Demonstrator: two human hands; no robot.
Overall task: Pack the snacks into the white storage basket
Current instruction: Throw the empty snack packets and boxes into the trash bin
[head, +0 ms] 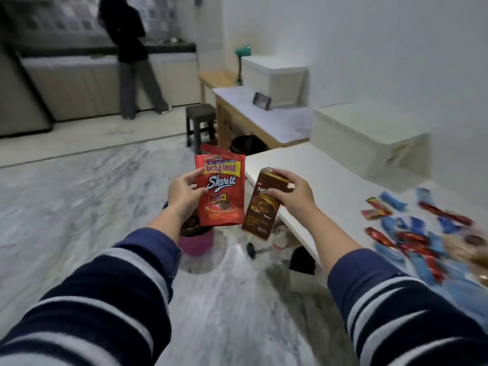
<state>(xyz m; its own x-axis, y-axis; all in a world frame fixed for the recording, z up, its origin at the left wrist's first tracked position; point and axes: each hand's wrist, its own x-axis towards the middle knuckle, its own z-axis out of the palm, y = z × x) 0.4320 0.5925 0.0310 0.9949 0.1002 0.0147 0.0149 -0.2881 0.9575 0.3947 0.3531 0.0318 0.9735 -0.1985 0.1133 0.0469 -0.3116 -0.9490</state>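
Note:
My left hand [184, 192] grips a red snack pouch [221, 191] by its left edge, held upright over the floor. A brown snack box [261, 207] hangs upright from my right hand [293, 192], which clasps its top end. Both packs are in the air just left of the white table [317, 175]. The white storage basket [369, 143] stands at the table's far side, to the right of both hands. Several small red and blue wrapped snacks [422, 233] lie scattered on the table at the right.
A pink bin [196, 241] lined with a dark bag stands on the marble floor below my left hand. A plastic bottle [280, 244] lies near the table leg. Behind are a wooden desk [253, 117] with another white box, a dark stool [200, 122], and a person at the counter.

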